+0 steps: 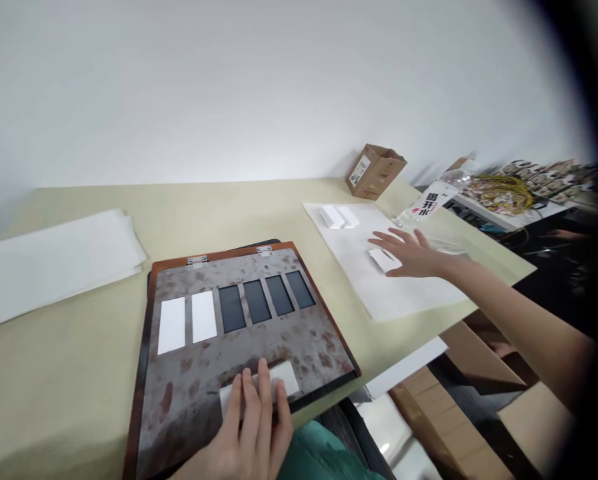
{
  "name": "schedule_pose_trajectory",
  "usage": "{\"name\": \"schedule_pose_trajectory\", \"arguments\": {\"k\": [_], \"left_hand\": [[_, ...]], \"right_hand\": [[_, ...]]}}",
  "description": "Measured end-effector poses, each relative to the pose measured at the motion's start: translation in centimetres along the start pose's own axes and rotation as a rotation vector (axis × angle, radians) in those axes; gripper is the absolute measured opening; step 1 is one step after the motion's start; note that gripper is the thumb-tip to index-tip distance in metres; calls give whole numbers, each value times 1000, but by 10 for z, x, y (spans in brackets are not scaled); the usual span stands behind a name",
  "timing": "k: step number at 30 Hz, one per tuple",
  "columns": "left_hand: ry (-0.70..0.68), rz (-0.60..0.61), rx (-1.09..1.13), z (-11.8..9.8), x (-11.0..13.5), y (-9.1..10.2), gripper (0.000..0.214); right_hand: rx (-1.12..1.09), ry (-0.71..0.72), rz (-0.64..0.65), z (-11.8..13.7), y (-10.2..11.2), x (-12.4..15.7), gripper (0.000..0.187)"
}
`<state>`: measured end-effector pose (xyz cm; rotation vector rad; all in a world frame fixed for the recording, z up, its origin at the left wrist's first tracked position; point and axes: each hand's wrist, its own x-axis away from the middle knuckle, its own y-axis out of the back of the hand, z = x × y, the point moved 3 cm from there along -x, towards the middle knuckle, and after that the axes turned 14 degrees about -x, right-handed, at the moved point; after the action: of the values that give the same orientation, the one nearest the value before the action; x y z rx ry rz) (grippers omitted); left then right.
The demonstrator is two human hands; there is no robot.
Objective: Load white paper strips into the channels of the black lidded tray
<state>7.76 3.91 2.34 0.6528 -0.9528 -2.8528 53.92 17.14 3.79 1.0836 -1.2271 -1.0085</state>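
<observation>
My left hand [251, 427] lies with its fingers stretched over a white rectangular piece [286, 379] on the front part of a hinged metal plate [199, 380]. The thumb side is partly hidden. Stained and grey, the plate sits in a brown frame and has a row of rectangular windows. White fills the two leftmost windows [205, 317]; the others [256, 300] show dark. At the right, my right hand [411, 255] is spread open above a white paper sheet [349, 280], next to a small white block [385, 260]. Whether it touches the block I cannot tell.
Two white blocks [339, 217] lie at the sheet's far end. Behind stand a brown cardboard box [376, 172] and a clear plastic bottle [436, 193] with a white label. Large white sheets [59, 260] are stacked at left. Cardboard boxes [443, 407] sit below the table's right edge.
</observation>
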Motion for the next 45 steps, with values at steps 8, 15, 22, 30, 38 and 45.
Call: {"name": "schedule_pose_trajectory", "arguments": {"k": [8,15,22,30,38,45], "left_hand": [[9,-6,-9,-1,0,-2,57],[-6,6,-7,0,-1,-1,52],[-15,-2,-23,2,-2,0,52],[-2,-5,-30,-2,-3,0,52],[-34,-64,-60,2,-3,-2,44],[-122,-98,-98,14,-5,-3,39]], "right_hand": [[17,-3,115,-38,-26,-1,56],[7,36,92,-28,-16,-7,51],[-31,80,51,-2,-11,-11,54],[-152,240,-16,76,4,-24,79],[-219,671,-31,275,21,-21,80],[-227,826,-32,330,8,-28,71]]}}
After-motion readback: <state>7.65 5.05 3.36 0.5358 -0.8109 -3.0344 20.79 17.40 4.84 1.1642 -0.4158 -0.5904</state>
